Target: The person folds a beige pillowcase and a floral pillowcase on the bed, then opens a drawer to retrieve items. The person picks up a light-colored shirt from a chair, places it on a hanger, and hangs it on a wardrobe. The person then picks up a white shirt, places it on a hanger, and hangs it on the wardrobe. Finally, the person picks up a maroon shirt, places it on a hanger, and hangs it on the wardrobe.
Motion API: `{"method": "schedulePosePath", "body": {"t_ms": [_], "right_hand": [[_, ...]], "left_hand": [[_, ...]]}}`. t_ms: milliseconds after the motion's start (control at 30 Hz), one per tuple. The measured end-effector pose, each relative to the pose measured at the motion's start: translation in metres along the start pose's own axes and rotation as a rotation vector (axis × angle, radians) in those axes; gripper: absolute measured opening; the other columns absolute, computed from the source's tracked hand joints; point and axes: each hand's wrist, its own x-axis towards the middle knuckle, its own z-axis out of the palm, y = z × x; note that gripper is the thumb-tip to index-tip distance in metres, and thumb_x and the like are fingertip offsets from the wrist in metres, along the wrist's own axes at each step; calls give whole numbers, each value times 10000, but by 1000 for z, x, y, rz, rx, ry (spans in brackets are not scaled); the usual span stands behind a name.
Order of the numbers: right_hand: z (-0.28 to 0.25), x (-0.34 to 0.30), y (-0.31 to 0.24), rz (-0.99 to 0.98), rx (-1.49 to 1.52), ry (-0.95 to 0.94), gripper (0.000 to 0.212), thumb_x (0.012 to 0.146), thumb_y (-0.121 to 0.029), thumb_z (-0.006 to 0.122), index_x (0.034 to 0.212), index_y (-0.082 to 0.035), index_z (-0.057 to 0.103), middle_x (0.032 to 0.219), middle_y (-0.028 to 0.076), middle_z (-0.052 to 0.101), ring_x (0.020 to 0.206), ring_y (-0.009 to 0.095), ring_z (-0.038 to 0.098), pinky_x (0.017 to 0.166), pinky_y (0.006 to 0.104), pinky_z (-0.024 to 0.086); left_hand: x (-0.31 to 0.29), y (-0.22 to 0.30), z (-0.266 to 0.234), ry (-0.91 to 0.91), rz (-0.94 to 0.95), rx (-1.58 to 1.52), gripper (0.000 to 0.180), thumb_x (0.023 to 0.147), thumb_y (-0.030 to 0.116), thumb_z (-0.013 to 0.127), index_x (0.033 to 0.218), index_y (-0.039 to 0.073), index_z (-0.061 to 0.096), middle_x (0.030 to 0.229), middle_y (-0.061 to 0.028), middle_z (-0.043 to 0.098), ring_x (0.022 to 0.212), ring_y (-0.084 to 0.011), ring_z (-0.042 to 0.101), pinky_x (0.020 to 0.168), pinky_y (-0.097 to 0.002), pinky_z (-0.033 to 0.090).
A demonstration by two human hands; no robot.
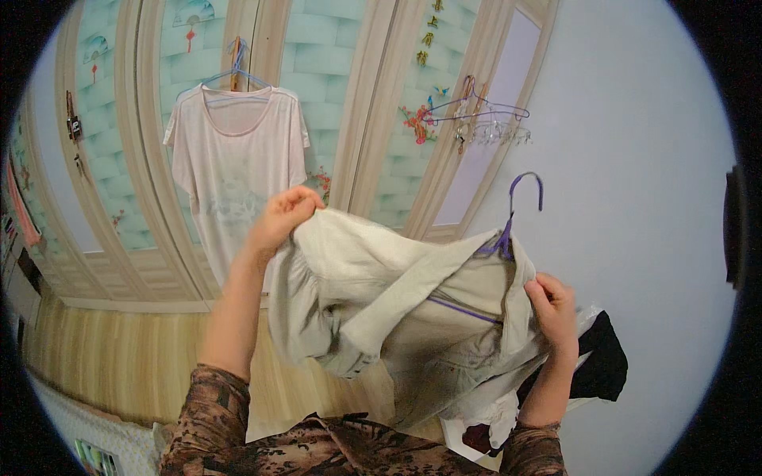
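Between my two hands hangs a light beige, long-sleeved garment (pixel 369 246) with a purple hanger (pixel 506 242) inside it. The hanger's dark hook sticks up free above the collar opening, and its lower bar shows through the open front. My left hand (pixel 287 218) is closed on the garment's shoulder edge at the left, pulling the cloth out to that side. At the right, my right hand (pixel 552 305) pinches the edge of the garment near the collar. The cloth below sags in loose folds.
A pale pink T-shirt (pixel 238 159) hangs on a blue hanger from a wardrobe door (pixel 317 103). Farther right, an unused purple hanger (pixel 476 115) and a clip rack (pixel 496 133) hang from another door. Dark and white clothes (pixel 603 361) lie heaped by the pale wall (pixel 643 198).
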Motion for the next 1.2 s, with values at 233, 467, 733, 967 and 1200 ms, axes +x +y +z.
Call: {"method": "schedulePosePath", "body": {"t_ms": [233, 467, 733, 967, 1200], "right_hand": [[25, -11, 13, -77, 143, 129, 148, 756, -60, 559, 865, 31, 602, 692, -3, 566, 611, 66, 472, 555, 197, 385], [30, -15, 21, -37, 26, 152, 155, 727, -79, 603, 848, 18, 609, 682, 101, 609, 591, 114, 549, 562, 220, 423], [44, -22, 22, -20, 87, -14, 155, 787, -114, 539, 787, 40, 553, 609, 2, 498, 585, 61, 427, 535, 203, 365], [52, -46, 67, 118, -106, -87, 224, 800, -228, 522, 778, -6, 548, 648, 139, 539, 580, 254, 545, 517, 317, 403], [66, -86, 114, 136, -250, -276, 202, 794, -226, 510, 817, -35, 570, 772, 152, 558, 752, 309, 536, 648, 353, 420]], "left_hand": [[20, -7, 13, -227, 49, 753, 292, 836, 269, 460, 956, 19, 554, 868, -104, 578, 808, -201, 527, 748, -295, 401], [-20, 10, 90, -447, 278, 862, 242, 846, 204, 439, 975, 14, 514, 848, -148, 552, 794, -276, 538, 689, -326, 420], [-19, -7, 124, -260, 311, 869, 186, 835, 221, 453, 813, 46, 512, 699, -151, 531, 639, -325, 517, 545, -383, 399], [-1, 4, 123, -181, 341, 1015, 215, 816, 269, 480, 794, 59, 523, 635, -143, 535, 601, -345, 513, 527, -402, 399], [-1, 0, 104, -260, 13, 929, 271, 755, 359, 566, 854, 107, 555, 588, -74, 524, 537, -217, 514, 499, -311, 383]]}}
